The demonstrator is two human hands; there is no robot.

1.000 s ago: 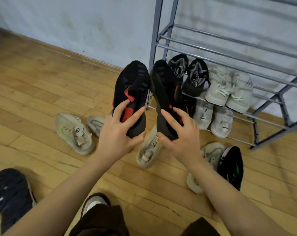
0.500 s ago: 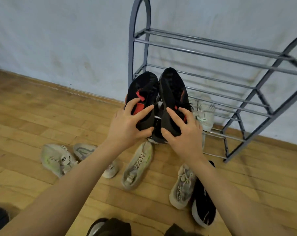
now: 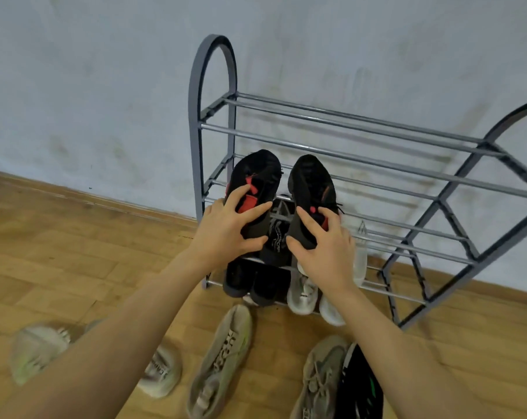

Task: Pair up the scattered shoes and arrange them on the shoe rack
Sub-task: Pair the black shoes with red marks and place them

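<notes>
A pale grey-white wall [image 3: 105, 86] fills the upper part of the view, its paint mottled with faint yellowish stains and smudges. Along its foot runs a low wooden skirting board [image 3: 89, 198], slanting down to the right. Below it lies a wooden plank floor [image 3: 74, 267] in warm honey brown, with visible seams and grain. The light is soft and even, casting only faint shadows.

black shoe [image 3: 359, 388] cropped, left beige shoe [image 3: 35, 352] blurred
</notes>
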